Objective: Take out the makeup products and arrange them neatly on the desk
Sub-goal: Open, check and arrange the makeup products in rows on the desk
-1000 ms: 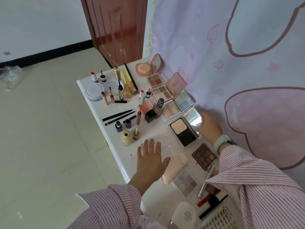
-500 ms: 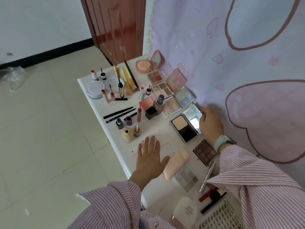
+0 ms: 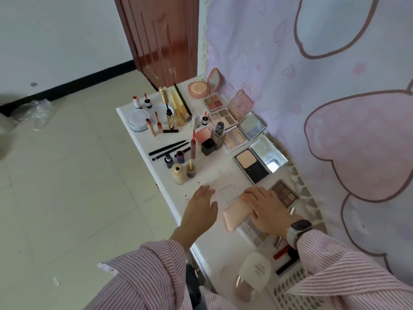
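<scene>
Many makeup items are spread over the white desk [image 3: 223,247]: open palettes along the wall side, pencils, small bottles and lip tubes further left. My right hand [image 3: 266,209] lies on a pink palette lid [image 3: 237,214], its fingers curled over the lid's far edge. Under that lid a grey eyeshadow palette [image 3: 252,229] shows in part. My left hand [image 3: 202,209] rests flat on the desk with straight fingers, holding nothing, just left of a clear square lid [image 3: 230,191]. A brown eyeshadow palette [image 3: 286,193] sits right behind my right hand.
A black powder compact [image 3: 252,164] with its mirror up stands beyond the hands. A beige bottle [image 3: 178,174] is near the desk's left edge. A white bottle [image 3: 254,271] and a white basket [image 3: 288,289] lie at the near end. A pink curtain [image 3: 312,86] hangs at the right.
My right hand left the mirror compact by the curtain and came back onto the pink palette lid. My left hand stayed flat on the desk.
</scene>
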Tool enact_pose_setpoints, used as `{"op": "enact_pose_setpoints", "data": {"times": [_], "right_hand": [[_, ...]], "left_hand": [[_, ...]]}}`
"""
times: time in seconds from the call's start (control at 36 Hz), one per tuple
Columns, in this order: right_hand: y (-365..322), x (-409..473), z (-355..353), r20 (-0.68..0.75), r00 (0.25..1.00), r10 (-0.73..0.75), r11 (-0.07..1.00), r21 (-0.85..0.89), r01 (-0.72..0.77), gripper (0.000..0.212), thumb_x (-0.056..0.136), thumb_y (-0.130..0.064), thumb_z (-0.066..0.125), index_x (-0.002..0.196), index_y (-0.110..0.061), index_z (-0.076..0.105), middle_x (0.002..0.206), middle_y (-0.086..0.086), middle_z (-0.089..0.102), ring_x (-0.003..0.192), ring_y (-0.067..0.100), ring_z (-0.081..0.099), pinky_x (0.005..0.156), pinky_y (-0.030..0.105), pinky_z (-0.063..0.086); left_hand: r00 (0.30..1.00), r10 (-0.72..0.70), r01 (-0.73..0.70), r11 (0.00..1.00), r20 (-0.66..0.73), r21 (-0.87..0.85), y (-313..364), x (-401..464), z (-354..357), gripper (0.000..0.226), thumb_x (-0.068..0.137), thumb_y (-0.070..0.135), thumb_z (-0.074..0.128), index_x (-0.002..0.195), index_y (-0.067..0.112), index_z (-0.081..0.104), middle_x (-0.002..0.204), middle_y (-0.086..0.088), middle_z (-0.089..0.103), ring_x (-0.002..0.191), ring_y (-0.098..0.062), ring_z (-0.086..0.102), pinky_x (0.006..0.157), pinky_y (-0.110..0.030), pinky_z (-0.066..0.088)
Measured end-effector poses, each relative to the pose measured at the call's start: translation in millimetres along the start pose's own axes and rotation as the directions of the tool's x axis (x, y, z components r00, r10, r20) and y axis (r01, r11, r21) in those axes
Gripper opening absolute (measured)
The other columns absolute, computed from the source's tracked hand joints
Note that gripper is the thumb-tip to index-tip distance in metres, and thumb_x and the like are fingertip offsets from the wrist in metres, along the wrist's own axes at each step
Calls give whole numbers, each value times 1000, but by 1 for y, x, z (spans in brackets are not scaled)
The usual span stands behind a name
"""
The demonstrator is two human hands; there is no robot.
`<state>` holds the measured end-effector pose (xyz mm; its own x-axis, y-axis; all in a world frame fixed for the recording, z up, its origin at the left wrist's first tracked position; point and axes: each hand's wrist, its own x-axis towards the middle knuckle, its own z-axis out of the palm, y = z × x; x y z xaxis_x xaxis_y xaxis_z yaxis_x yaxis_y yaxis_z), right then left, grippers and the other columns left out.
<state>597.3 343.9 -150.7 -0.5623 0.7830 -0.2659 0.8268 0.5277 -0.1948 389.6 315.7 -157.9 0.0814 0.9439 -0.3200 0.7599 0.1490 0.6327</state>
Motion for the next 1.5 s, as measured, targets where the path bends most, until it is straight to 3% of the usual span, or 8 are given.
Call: {"op": "enact_pose_setpoints", "data": {"times": [0.36, 0.67, 0.81, 0.89, 1.03, 1.19, 1.33, 1.5], "right_hand": [[4, 11, -8, 152, 988, 27, 985, 163, -52, 50, 84, -15, 48, 132, -21, 36, 129, 2, 32, 120, 19, 31, 102, 38, 34], [-14, -13, -23, 84, 985, 151, 693, 701, -166, 25, 88, -20, 57, 112, -23, 53, 94, -9, 57, 78, 4, 54, 61, 10, 39], [-36, -22, -31, 171, 974, 146, 448, 867, -219, 27, 89, -23, 58, 114, -14, 54, 75, -5, 58, 53, -3, 55, 54, 13, 42], [-39, -26, -30, 120, 980, 159, 544, 818, -188, 26, 88, -19, 58, 114, -17, 54, 84, -11, 56, 68, -4, 54, 60, 6, 42], [-35, -33, -32, 29, 999, 39, 638, 769, -47, 17, 89, -15, 57, 100, -27, 53, 89, -12, 57, 77, -1, 54, 68, 8, 42], [-31, -29, -39, 135, 981, 141, 229, 959, -165, 20, 90, -25, 55, 105, -12, 57, 101, 3, 60, 95, 19, 62, 90, 38, 51], [-36, -24, -34, 230, 956, 181, 574, 765, -293, 30, 87, -49, 51, 100, -22, 49, 84, -2, 68, 57, 6, 62, 57, 20, 47], [-33, -25, -33, 182, 983, 38, 478, 860, -178, 18, 84, -14, 61, 97, -23, 53, 97, -3, 59, 83, 26, 62, 63, 30, 55]], "left_hand": [[989, -21, 8, 996, -149, -86, -8, -39, 24, 48, 92, 14, 51, 139, 10, 38, 148, -1, 29, 138, -13, 24, 106, -14, 15], [951, 108, -76, 990, -289, 122, 12, -57, 48, 86, 83, 32, 64, 146, 27, 6, 155, -3, 11, 143, -24, 0, 116, -48, 5], [881, 337, -229, 918, -332, 324, 24, -60, 46, 60, 82, 51, 50, 127, 11, 46, 110, -6, 65, 97, -23, 63, 84, -42, 52], [921, 306, -235, 929, -239, 285, 24, -62, 43, 59, 84, 51, 51, 122, 7, 53, 89, -5, 68, 72, -19, 66, 60, -31, 53], [983, 168, -174, 980, -74, -98, 27, -63, 33, 47, 87, 40, 60, 130, 25, 48, 92, 1, 64, 77, -14, 58, 74, -33, 49], [963, 190, -186, 982, -189, 36, 24, -61, 29, 55, 83, 42, 64, 132, 24, 47, 94, 7, 56, 80, -10, 51, 72, -21, 40], [929, 280, -240, 954, -241, 182, 21, -62, 33, 58, 71, 34, 78, 121, 12, 58, 92, -4, 66, 74, -21, 63, 63, -27, 46], [933, 248, -241, 969, -262, 57, 21, -64, 25, 47, 74, 36, 71, 116, 16, 61, 84, 0, 63, 66, -17, 60, 55, -21, 43]]}}
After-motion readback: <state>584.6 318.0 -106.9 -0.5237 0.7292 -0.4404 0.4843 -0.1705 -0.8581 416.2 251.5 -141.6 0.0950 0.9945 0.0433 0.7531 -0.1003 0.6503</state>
